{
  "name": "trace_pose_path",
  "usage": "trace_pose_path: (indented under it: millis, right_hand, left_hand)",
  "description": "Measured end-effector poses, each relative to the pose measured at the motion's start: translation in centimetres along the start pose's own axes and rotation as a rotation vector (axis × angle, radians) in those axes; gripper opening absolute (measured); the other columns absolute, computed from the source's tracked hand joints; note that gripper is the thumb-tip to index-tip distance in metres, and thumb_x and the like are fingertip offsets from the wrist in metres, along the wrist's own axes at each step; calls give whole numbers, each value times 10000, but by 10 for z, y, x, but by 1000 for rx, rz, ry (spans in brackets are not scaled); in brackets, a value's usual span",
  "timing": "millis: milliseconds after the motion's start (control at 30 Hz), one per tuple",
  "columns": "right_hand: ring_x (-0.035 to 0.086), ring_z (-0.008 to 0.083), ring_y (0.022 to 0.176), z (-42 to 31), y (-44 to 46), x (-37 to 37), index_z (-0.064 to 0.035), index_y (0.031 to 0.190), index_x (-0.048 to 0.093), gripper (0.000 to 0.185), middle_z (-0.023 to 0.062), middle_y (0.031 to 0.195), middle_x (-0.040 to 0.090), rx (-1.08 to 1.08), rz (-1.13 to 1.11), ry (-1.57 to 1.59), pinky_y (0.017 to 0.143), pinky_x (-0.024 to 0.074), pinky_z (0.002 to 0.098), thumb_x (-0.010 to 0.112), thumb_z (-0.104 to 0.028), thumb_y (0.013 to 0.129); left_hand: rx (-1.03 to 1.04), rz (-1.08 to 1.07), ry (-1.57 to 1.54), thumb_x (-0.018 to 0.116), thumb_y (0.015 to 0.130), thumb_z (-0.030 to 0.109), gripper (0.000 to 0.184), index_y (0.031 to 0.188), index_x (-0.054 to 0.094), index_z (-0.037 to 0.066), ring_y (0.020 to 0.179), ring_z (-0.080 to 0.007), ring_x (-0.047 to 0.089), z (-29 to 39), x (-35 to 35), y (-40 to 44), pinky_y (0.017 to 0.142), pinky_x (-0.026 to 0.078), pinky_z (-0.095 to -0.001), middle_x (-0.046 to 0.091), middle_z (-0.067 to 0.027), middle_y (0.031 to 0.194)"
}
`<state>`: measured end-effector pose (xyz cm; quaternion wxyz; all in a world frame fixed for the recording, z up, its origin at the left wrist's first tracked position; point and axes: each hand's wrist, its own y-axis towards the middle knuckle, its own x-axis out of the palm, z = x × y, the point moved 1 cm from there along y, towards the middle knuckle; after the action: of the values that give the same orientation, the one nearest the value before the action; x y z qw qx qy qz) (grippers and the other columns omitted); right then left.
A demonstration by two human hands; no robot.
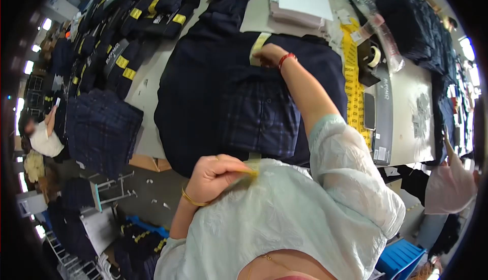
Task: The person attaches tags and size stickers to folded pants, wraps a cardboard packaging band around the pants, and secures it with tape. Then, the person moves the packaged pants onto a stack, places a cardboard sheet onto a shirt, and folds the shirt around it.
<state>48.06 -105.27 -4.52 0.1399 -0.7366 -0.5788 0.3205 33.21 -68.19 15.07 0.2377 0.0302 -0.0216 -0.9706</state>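
A folded dark plaid garment (262, 112) lies on a larger dark navy cloth (188, 92) in front of me. My right hand (270, 55) is at the far edge of the plaid garment, its fingers closed on a pale yellow strip (261, 41) that extends beyond them. Near my chest, my left hand (218, 176) pinches the yellow end (251, 172) of a strip, blurred by motion. A short piece of pale strip also shows at the garment's near edge. What runs under the garment is hidden.
Yellow printed tape (353, 82), a phone (369, 111) and a tape roll (375, 56) lie right. White sheets (300, 0) are stacked at the back. Yellow-banded dark packs (122, 61) and folded plaid garments (101, 127) are left. Other people stand at both sides.
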Motion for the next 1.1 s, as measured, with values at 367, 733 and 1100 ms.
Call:
trace_pose_path:
  millis: [367,733,1100]
  right_hand:
    - [497,158,424,-8,-35,-2,18,735,650,255,89,552,573,-97,146,55,394,377,257,640,-200,867]
    - [621,109,626,-56,-77,-28,13,972,678,221,83,750,668,-269,377,71,566,493,175,665,-174,853]
    - [618,96,625,-69,-94,-29,-10,1000,689,217,71,793,682,-272,348,-168,546,474,174,652,-158,846]
  left_hand:
    - [-213,9,101,656,722,-91,188,885,713,-18,622,-125,581,10,-11,-20,578,438,-193,702,-95,840]
    - [-572,183,-173,616,856,33,163,979,646,-70,722,-164,646,-93,-12,113,689,531,-249,673,-114,847]
    - [-691,-113,-484,622,846,7,125,966,623,-29,752,-217,679,-103,30,123,694,562,-302,668,-141,895]
